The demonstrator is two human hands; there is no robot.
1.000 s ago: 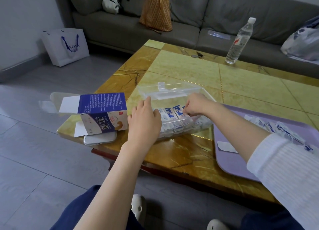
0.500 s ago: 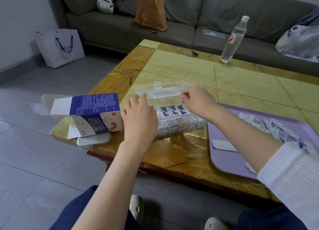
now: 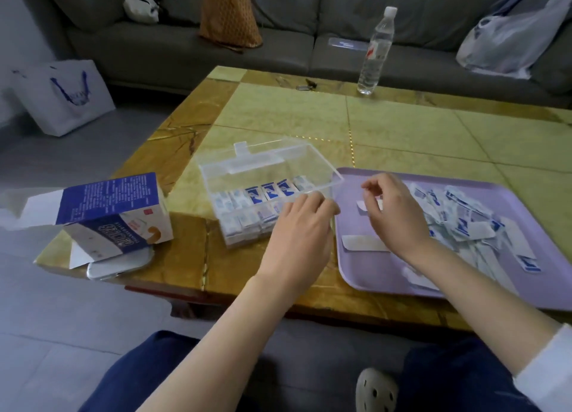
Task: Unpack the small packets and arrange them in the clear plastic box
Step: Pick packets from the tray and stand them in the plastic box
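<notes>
As the empty, loosely curled right hand point(image 3: 393, 216) is swinging from the box point(image 3: 272, 164) to the tray's point(image 3: 371, 275) left edge for more packets point(image 3: 458, 223), the relaxed left hand point(image 3: 297, 229) is steadying the box.

Print on the carton point(image 3: 114, 207) seems too blurred to read.

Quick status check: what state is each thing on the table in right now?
Plastic box, lid open, partly filled with packets.
Carton, open, on its side.
Bottle, upright, capped.
Tray, holds loose packets.
Left hand, at the box corner.
Right hand, over tray, looks empty.
</notes>
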